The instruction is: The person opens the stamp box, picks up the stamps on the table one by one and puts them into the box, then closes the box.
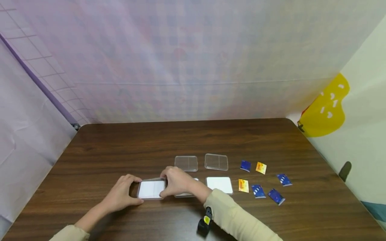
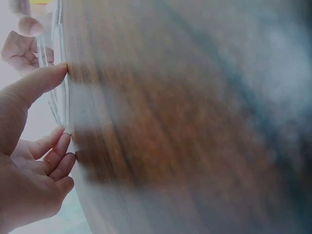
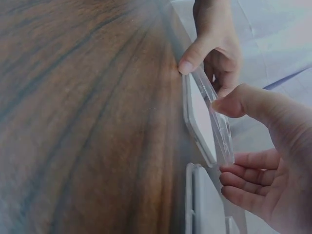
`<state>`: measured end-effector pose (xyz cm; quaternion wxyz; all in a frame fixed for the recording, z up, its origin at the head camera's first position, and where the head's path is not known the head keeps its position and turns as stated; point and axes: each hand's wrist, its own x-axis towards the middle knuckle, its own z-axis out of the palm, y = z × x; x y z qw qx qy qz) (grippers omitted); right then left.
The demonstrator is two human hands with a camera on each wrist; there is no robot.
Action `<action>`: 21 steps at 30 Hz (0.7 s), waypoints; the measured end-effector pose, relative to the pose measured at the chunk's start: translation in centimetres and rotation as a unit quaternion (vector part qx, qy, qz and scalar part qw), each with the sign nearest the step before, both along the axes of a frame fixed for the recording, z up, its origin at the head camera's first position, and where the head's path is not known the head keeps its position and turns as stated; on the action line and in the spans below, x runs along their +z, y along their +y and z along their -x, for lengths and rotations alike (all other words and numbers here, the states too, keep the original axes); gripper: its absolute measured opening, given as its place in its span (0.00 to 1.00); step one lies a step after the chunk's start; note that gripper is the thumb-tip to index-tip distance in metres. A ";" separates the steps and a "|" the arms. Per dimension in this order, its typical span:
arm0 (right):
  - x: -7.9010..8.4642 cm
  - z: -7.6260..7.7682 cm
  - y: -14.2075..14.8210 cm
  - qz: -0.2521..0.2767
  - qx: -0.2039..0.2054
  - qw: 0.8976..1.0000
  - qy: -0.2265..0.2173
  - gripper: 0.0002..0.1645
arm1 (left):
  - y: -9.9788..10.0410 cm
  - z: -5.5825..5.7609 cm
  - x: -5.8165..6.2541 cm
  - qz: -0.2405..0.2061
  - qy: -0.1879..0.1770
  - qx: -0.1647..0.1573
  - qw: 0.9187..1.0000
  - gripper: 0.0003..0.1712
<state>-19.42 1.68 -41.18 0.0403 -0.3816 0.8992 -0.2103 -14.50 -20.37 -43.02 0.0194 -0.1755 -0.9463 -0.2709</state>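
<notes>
A shallow clear case with a white inside (image 1: 151,189) lies on the table between both hands. My left hand (image 1: 120,194) holds its left end, thumb on the near corner and fingers on the far one. With thumb and fingers my right hand (image 1: 178,180) grips a clear plastic lid (image 3: 223,131) by its right end. In the right wrist view this lid stands just over the white-filled case (image 3: 199,114), with a narrow gap towards the right end. The left wrist view shows the left hand's thumb and fingertips (image 2: 53,75) at the case's edges.
Under my right forearm sits a second white-filled case (image 1: 184,194), partly hidden; a third (image 1: 219,185) is right of it. Behind them lie two clear lids (image 1: 186,163). Several small blue packets (image 1: 258,191) and orange-yellow packets (image 1: 243,185) are spread on the brown table (image 1: 135,140) to the right.
</notes>
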 end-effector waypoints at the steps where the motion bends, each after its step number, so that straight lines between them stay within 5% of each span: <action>1: 0.1 0.1 0.1 0.003 0.002 1.000 0.000 0.29 | 0.0 0.0 0.0 -0.001 -0.001 0.000 1.000 0.35; 21: 0.0 4.5 0.4 0.044 -0.022 0.999 -0.016 0.29 | 0.3 0.0 0.0 0.016 -0.007 0.002 1.000 0.34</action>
